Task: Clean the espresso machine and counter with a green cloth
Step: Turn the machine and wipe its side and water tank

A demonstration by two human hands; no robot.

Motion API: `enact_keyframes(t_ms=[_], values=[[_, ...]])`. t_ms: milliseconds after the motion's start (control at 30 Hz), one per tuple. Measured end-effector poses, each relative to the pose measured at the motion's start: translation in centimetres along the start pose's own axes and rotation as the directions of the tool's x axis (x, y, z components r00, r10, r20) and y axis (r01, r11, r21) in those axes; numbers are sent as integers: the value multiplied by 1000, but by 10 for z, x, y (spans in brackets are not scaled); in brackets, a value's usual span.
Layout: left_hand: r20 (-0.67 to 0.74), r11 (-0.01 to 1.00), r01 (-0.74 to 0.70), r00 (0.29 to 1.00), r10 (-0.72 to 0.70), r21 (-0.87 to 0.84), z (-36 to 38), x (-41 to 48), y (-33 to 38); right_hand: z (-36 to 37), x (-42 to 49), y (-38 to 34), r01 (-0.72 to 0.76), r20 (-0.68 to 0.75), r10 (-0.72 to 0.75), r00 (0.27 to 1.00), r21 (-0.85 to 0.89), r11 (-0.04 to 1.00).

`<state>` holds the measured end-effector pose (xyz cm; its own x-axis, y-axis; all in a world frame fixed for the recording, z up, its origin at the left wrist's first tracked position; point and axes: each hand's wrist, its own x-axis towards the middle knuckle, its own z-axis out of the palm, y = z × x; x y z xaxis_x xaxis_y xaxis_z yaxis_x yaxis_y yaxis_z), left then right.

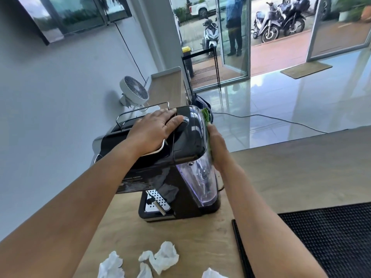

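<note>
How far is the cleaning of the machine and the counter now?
In hand: the right hand presses the green cloth on the side of the espresso machine, which the left hand steadies on top. Left: the counter, where crumpled tissues lie. Nothing looks clearly finished.

Not much to report on the person, honestly. Both forearms come in from the bottom of the frame and they're bare the whole way, no sleeves in view anywhere. Left hand (154, 131) has no rings, no watch, no glove. Right hand (217, 145) is the same, bare with nothing on the wrist. Fingernails look short on the left one.
</note>
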<state>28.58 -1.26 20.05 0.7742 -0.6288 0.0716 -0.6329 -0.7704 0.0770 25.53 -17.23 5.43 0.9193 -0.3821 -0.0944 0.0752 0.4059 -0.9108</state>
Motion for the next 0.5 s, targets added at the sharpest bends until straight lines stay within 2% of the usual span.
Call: enact_keyframes(t_ms=[100,200,233,300,400,500], values=[[0,1000,9,1000,-9,8,0,-3,1,-16,-7,33,-178,-17,178,984,-12,984],[5,1000,14,1000,-14,4,-1,-5,2,-19,-45,54,-263,-96,261,961,-3,965],[5,1000,17,1000,-17,0,-1,-4,2,-15,-57,56,-256,-111,255,961,4,967],[5,1000,16,1000,-16,-9,0,-4,2,-3,-74,45,-139,-112,139,984,7,990],[9,1000,20,1000,-20,-20,-1,-5,2,11,-63,-4,73,-7,-72,997,67,995],[10,1000,23,1000,-23,-9,-1,-5,3,14,-24,-46,70,75,-77,994,82,994]])
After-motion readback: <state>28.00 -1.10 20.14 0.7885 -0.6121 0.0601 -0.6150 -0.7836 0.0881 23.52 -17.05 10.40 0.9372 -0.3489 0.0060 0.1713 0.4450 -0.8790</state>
